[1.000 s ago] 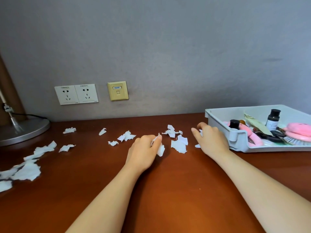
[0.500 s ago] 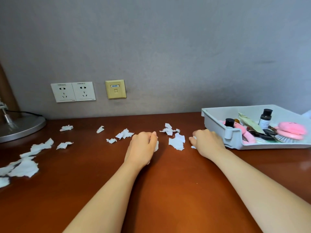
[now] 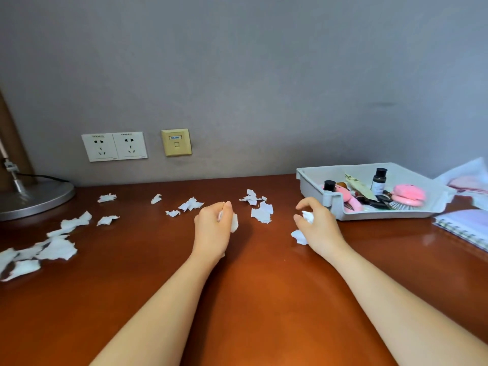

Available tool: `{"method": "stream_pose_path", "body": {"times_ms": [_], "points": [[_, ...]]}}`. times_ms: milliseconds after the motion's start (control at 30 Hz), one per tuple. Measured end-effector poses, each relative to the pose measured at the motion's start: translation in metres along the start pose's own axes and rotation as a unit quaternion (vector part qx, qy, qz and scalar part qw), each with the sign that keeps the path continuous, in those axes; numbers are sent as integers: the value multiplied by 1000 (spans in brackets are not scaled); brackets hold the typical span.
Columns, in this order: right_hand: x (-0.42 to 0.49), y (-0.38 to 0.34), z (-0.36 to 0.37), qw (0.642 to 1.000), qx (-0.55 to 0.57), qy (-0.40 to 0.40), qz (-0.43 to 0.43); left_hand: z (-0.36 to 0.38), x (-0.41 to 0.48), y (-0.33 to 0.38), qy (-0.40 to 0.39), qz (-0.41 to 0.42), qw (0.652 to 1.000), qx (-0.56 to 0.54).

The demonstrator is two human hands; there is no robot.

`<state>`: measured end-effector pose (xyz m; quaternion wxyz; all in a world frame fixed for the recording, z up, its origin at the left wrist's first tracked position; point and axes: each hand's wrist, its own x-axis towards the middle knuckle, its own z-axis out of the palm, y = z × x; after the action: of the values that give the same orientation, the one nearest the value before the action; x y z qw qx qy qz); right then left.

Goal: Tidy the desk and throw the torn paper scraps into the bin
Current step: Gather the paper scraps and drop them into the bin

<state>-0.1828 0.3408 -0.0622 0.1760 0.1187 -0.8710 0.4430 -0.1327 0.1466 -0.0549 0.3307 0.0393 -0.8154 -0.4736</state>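
Head view

- Left hand [image 3: 214, 228]: fingers curled in a loose fist round gathered scraps [image 3: 234, 223]; a white edge pokes out on the thumb side. It rests low over the tabletop [image 3: 250, 299].
- Right hand [image 3: 320, 229]: thumb and curled fingers pinch a crumpled scrap [image 3: 308, 216]. A flat scrap [image 3: 298, 236] lies on the tabletop just beside the palm.
- Torn paper scraps, loose:
  - a centre pair [image 3: 261, 215] between the two hands
  - small bits [image 3: 190, 204] behind the left hand
  - a large left cluster [image 3: 56, 248] near the edge of the frame
- Progress, as judged: early. Only a few pieces are in hand and most of the litter remains spread across the tabletop. No bin is in view, so nothing can be counted as binned.
- Remaining, as judged: collect the centre and left pieces, then carry the lot to the bin.
- Materials:
  - scraps thin, white and matt, with ragged, curled edges; light and likely to slide
  - tabletop glossy reddish-brown wood, smooth and reflective
- Tray [image 3: 369, 215]: pale grey plastic, shallow, with rounded corners. It holds a dark-capped bottle [image 3: 379, 178] and a pink brush [image 3: 408, 194].
- Lamp base [image 3: 37, 196]: brushed metal disc, far left.
- Notebook [image 3: 464, 228]: spiral-bound, far right.
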Motion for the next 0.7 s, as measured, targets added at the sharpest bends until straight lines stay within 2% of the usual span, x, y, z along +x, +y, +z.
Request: {"method": "stream_pose_path", "body": {"times_ms": [100,200,333,500,700], "points": [[-21,0,-14,999,36,-10,20,-3,-15,9,-3,4,1000,-15],[-41,1,-28,1000,12,-24,9,-5,-31,21,-15,12,999,-41],[-70,2,-56,1000,4,-28,-8,-6,-58,46,-72,12,994,-78],[-102,5,-90,999,18,-30,16,3,-92,82,-129,-8,985,-113],[-130,19,-138,1000,0,2,23,38,-119,130,-204,27,969,-134]]}}
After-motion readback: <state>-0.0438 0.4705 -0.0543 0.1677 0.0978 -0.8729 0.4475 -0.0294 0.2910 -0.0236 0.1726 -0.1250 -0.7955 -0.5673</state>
